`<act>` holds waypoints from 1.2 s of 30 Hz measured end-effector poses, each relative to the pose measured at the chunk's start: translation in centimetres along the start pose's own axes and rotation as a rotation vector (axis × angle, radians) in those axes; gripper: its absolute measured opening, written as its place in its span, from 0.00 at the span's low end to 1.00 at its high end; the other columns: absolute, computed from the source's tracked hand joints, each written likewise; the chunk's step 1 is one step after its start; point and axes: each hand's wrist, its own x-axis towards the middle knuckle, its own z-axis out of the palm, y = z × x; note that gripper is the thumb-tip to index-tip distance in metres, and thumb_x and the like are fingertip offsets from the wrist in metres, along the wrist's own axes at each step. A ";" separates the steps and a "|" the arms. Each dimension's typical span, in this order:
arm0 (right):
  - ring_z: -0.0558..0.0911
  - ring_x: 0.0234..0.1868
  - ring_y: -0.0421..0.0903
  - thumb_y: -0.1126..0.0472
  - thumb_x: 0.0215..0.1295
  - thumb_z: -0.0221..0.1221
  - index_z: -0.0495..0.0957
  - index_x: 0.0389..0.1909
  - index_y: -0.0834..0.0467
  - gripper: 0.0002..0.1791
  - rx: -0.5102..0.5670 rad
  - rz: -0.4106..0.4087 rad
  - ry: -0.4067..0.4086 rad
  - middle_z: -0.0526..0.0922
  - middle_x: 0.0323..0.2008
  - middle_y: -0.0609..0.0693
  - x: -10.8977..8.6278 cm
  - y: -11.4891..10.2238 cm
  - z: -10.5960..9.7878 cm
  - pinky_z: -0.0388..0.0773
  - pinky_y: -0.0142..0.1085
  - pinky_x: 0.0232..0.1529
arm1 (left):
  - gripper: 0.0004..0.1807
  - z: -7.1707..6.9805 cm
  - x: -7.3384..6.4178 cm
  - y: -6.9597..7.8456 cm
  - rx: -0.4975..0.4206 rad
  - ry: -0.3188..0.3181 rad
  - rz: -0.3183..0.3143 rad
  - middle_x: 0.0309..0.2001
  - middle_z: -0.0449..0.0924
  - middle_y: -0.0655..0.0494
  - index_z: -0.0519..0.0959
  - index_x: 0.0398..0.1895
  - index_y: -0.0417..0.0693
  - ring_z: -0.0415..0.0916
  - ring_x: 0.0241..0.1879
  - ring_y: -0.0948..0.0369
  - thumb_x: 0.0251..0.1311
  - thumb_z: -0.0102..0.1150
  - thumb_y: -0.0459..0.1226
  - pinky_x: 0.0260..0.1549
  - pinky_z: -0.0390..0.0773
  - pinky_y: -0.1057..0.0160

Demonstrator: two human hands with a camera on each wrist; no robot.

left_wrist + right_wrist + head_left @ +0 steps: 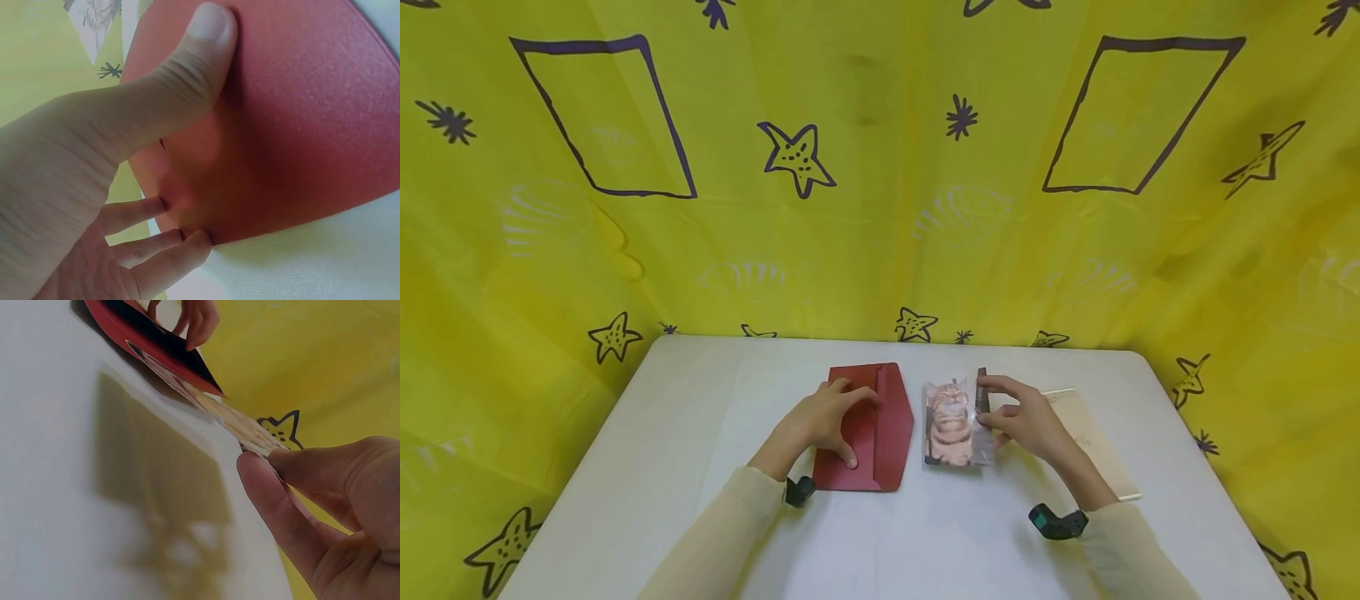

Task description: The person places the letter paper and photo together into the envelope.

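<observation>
A red envelope [896, 433] lies on the white table with its pointed flap opened toward the right. My left hand [820, 421] grips it, thumb on its face and the other fingers curled at its edges, as the left wrist view shows on the red paper [312, 119]. Right of the envelope, my right hand [1033, 425] pinches a cat picture card [950, 425] by its right edge between thumb and fingers. Tilted above the table, the card [231, 422] throws a shadow in the right wrist view. A dark gap shows in the envelope there.
A flat cream-coloured sheet or booklet [1093, 450] lies partly under my right forearm. The white table [700, 417] ends at a yellow curtain [865, 250] with sea-creature drawings behind and on both sides. Dark wrist cameras [1058, 522] sit near the sleeves.
</observation>
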 end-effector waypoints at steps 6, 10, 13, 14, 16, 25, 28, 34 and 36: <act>0.83 0.23 0.50 0.71 0.64 0.68 0.69 0.71 0.62 0.35 0.025 -0.017 -0.023 0.71 0.67 0.68 0.7 -0.6 0.8 0.85 0.48 0.26 | 0.52 -0.1 0.2 0.0 -0.002 0.008 0.011 0.69 0.66 0.48 0.72 0.66 0.72 0.65 0.64 0.46 0.30 0.89 0.49 0.44 0.86 0.48; 0.83 0.23 0.51 0.72 0.64 0.67 0.69 0.71 0.63 0.34 0.049 -0.024 -0.035 0.71 0.67 0.68 1.1 -0.8 1.6 0.85 0.49 0.26 | 0.51 -0.1 0.1 -0.1 0.001 0.009 0.018 0.69 0.66 0.48 0.72 0.65 0.71 0.65 0.63 0.46 0.30 0.89 0.49 0.44 0.86 0.48; 0.83 0.21 0.51 0.73 0.64 0.67 0.69 0.71 0.63 0.34 0.055 -0.022 -0.043 0.71 0.66 0.68 1.5 -0.9 2.2 0.85 0.50 0.26 | 0.51 -0.1 0.1 -0.2 0.002 0.013 0.029 0.68 0.66 0.48 0.72 0.65 0.71 0.66 0.63 0.46 0.29 0.89 0.49 0.44 0.86 0.48; 0.83 0.21 0.51 0.73 0.64 0.67 0.69 0.71 0.63 0.34 0.058 -0.017 -0.047 0.71 0.66 0.67 1.6 -1.0 2.4 0.85 0.50 0.26 | 0.52 -0.1 0.1 -0.3 0.004 0.015 0.032 0.68 0.67 0.48 0.72 0.65 0.70 0.66 0.63 0.46 0.29 0.89 0.50 0.44 0.86 0.47; 0.83 0.21 0.52 0.73 0.63 0.67 0.69 0.71 0.63 0.34 0.060 -0.010 -0.051 0.72 0.66 0.67 1.8 -1.1 2.8 0.85 0.50 0.26 | 0.52 -0.1 0.1 -0.3 0.006 0.016 0.034 0.68 0.66 0.48 0.72 0.65 0.70 0.66 0.62 0.46 0.29 0.89 0.50 0.44 0.85 0.47; 0.83 0.19 0.53 0.73 0.63 0.68 0.72 0.69 0.61 0.33 0.073 -0.009 -0.071 0.75 0.64 0.64 2.7 -1.9 4.8 0.85 0.49 0.25 | 0.52 -0.1 0.0 -0.3 0.006 0.021 0.025 0.69 0.66 0.45 0.73 0.66 0.69 0.66 0.63 0.44 0.30 0.89 0.50 0.45 0.85 0.45; 0.82 0.19 0.53 0.72 0.63 0.68 0.72 0.68 0.61 0.32 0.074 -0.010 -0.079 0.75 0.63 0.64 2.9 -1.9 5.3 0.85 0.48 0.24 | 0.51 -0.1 -0.1 -0.2 0.004 0.014 0.016 0.70 0.65 0.45 0.73 0.66 0.69 0.65 0.64 0.43 0.30 0.88 0.50 0.46 0.85 0.44; 0.83 0.18 0.51 0.72 0.63 0.68 0.73 0.68 0.61 0.31 0.069 -0.026 -0.098 0.76 0.63 0.65 3.6 -1.7 6.4 0.85 0.47 0.23 | 0.51 -0.1 -0.1 0.0 0.005 0.001 0.006 0.72 0.63 0.43 0.72 0.66 0.69 0.64 0.66 0.41 0.31 0.88 0.50 0.48 0.83 0.41; 0.83 0.18 0.52 0.72 0.63 0.68 0.73 0.68 0.61 0.31 0.067 -0.027 -0.101 0.76 0.63 0.65 3.8 -1.8 6.9 0.84 0.46 0.23 | 0.51 -0.1 0.0 0.0 0.008 -0.001 0.004 0.72 0.63 0.43 0.72 0.66 0.69 0.64 0.67 0.41 0.31 0.88 0.50 0.49 0.83 0.40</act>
